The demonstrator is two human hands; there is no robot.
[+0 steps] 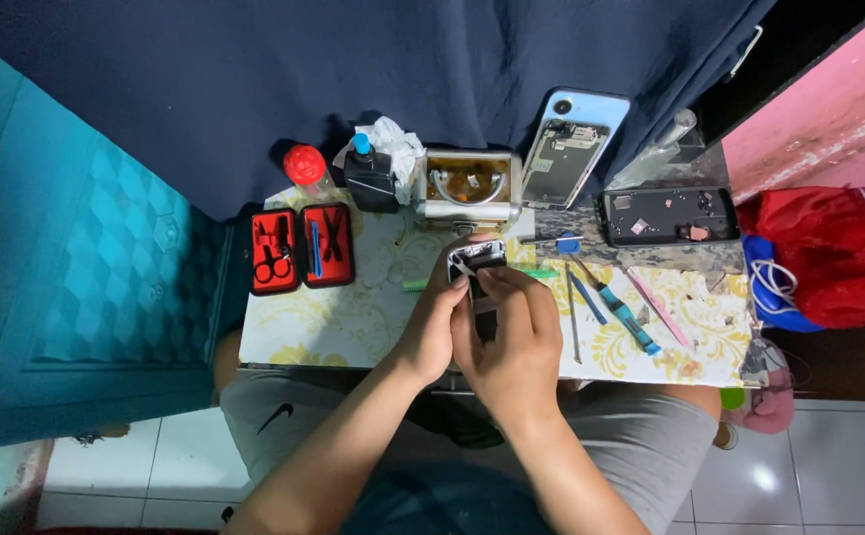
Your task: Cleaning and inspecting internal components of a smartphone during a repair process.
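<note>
A small worktop (pixel 353 317) covered in a cream cloth with yellow floral swirls stands against a dark navy curtain (pixel 353 69), over a white tiled floor (pixel 828 466), with a teal panelled wall (pixel 96 258) on one side. My left hand (pixel 430 332) and right hand (pixel 513 342) meet above its middle, both grips clenched around a small dark phone frame (pixel 476 260) with a silvery rim, fingertips pressed at its edges. Beside me lies an open red tool case (pixel 302 248) holding scissors and tweezers. Behind are a red-capped bottle (pixel 305 166), a black bottle (pixel 371 176), a metal tin (pixel 468 185), and a light blue phone back (pixel 577 147) leaning upright. Thin spudgers and tweezers (pixel 615 307) lie to the right.
</note>
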